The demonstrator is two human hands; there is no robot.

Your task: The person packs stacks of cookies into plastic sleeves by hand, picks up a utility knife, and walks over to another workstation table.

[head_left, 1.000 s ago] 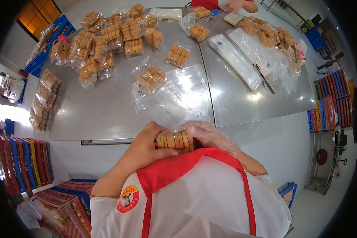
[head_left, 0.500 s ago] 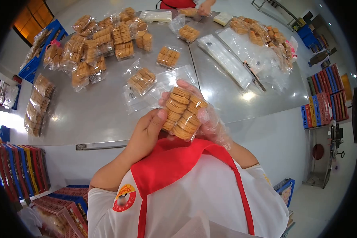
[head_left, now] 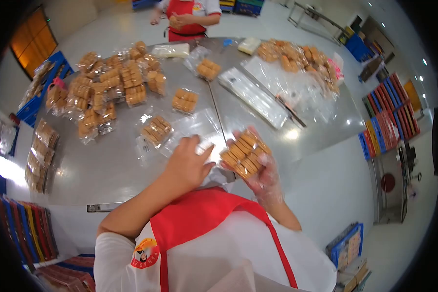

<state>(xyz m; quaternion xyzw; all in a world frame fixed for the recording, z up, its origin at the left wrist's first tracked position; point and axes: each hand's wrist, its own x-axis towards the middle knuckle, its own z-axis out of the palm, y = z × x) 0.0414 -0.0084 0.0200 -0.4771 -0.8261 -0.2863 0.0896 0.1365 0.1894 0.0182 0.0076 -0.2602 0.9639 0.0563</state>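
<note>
A clear bag of round tan biscuits (head_left: 246, 153) rests in my right hand (head_left: 264, 176), which wears a thin clear glove and has its fingers around the pack. My left hand (head_left: 190, 163) is bare, held over the table's near part with its fingers apart and nothing in it. Under and beyond that hand lie flat clear bags (head_left: 197, 127) on the steel table (head_left: 92, 168). One filled pack (head_left: 156, 130) sits on the left edge of these bags, and another pack (head_left: 185, 100) lies just behind it.
Many filled packs (head_left: 109, 80) are heaped at the back left, with a row of packs (head_left: 41, 155) at the left edge. Empty bags (head_left: 255, 97), a dark thin tool (head_left: 291, 112) and loose biscuits (head_left: 301, 56) lie right. A co-worker (head_left: 185, 19) stands across the table.
My left hand has let go of the biscuit pack and moved left. My right hand has carried the pack to the right. The view has tilted up, showing more of the co-worker.
</note>
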